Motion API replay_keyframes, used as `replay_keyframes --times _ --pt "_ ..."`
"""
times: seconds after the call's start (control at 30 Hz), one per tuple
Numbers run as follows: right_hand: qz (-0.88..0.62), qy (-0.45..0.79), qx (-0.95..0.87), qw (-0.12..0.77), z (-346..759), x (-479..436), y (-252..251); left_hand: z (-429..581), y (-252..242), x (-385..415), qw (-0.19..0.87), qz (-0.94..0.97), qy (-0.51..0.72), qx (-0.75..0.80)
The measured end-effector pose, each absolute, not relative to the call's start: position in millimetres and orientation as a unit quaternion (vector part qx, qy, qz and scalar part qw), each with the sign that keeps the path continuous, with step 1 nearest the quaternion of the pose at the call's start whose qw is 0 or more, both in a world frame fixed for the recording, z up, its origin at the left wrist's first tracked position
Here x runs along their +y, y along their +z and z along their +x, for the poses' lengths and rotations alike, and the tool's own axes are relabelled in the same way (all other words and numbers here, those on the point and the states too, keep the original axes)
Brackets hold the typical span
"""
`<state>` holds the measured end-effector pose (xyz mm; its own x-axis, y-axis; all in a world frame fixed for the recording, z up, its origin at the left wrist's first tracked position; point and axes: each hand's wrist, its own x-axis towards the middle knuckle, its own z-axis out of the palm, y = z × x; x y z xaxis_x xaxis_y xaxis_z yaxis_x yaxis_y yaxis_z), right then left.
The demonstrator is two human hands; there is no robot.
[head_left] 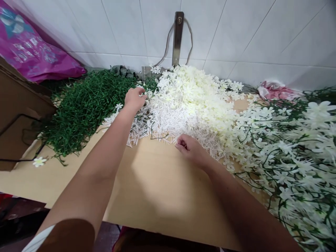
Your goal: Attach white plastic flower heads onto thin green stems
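Note:
My left hand [135, 99] reaches to the gap between a heap of green plastic stems [91, 101] and a heap of white artificial flower heads [199, 91]. Its fingers are bent and a little apart, with nothing visible between them. My right hand [193, 150] is closed, thumb against curled fingers, low over the board in front of thin white pieces [170, 120]. Whatever it may be holding is too small to make out. A loose green stem [159, 137] lies just left of it. Assembled white flowers on green stems [296, 154] are piled at right.
A cardboard-coloured board [157, 189] covers the work surface. To the left stand a brown carton [18, 119] and a purple plastic bag [39, 52]. One single flower [39, 161] lies near the carton. A metal bracket [177, 38] is fixed to the tiled wall [236, 28].

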<state>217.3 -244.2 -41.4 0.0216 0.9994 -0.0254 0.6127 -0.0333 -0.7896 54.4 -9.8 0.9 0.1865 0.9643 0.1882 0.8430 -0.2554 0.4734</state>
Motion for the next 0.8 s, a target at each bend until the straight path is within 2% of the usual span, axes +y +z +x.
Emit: replay_keyframes --times 0.13,0.47,0.57,0.7,0.8 --pt "-0.641 0.359 -0.597 0.322 217.5 -241.6 -49.0 73.4 -2.3 1.3 0.095 0.78 0.178 0.593" --pt "-0.628 0.402 -0.571 0.343 220.7 -240.0 -55.5 54.2 19.9 -8.2 0.2 0.828 0.087 0.517" --pt "-0.631 0.413 -0.555 0.351 219.8 -239.0 -55.6 50.5 33.4 -21.9 0.185 0.836 0.054 0.514" --pt "-0.641 0.394 -0.549 0.364 216.6 -238.4 -55.9 84.0 41.9 -37.1 0.096 0.848 0.159 0.497" --pt "-0.644 0.381 -0.551 0.37 215.3 -238.7 -57.1 132.4 43.3 -36.5 0.111 0.88 0.163 0.433"
